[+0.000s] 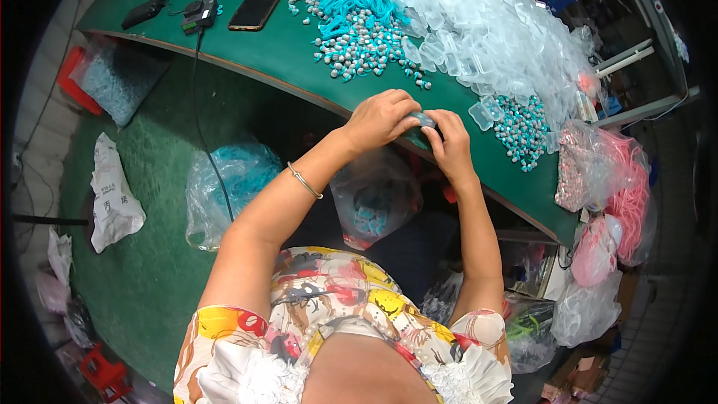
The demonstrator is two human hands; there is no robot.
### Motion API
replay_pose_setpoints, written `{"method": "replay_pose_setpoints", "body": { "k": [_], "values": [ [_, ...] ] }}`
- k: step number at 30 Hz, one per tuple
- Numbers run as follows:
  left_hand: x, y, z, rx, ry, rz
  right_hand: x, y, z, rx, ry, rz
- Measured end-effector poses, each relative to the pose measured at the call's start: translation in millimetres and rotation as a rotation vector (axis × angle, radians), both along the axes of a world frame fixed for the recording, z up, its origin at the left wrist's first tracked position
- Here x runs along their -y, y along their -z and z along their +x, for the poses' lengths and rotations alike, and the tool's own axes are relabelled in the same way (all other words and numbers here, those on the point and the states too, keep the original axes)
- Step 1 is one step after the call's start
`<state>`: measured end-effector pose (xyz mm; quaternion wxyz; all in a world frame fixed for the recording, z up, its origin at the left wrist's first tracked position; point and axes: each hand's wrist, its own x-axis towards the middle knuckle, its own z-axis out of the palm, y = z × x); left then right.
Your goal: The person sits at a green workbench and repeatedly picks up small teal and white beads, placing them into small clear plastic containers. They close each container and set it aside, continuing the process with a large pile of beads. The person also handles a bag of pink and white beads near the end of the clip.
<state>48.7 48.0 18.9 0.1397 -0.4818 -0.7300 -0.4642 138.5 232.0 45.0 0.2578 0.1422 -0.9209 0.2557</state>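
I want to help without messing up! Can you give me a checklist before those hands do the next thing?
1. Small see-through thing held: ok, left hand and right hand both grip it.
2. It's fully closed: cannot tell, fingers cover it.
3. Clear plastic cases on the green table: ok, piled high.
4. Teal cords on the table: ok, heaped.
5. Black cable kept on the table: not ok, it hangs over the edge.
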Motion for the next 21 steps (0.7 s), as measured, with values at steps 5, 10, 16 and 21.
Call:
{"method": "replay_pose_setpoints", "body": {
  "k": [5,10,16,21],
  "values": [
    [2.8,0.7,-4.1,0.082,0.094,0.048,3.3,2.9,-0.1,0.099,-0.025,-0.148],
    [9.1,-6.7,1.6,0.286,0.078,0.076,2.4,-3.7,-4.1,0.243,-0.090,-0.236],
    [2.0,2.6,55.7,0.178,0.095,0.088,-47.3,-1.1,-88.6,-0.201,0.395,0.167],
    [-5.6,36.6,96.7,0.131,0.116,-0.252,-52.3,-2.2,-112.9,0.003,0.530,0.266]
  ]
}}
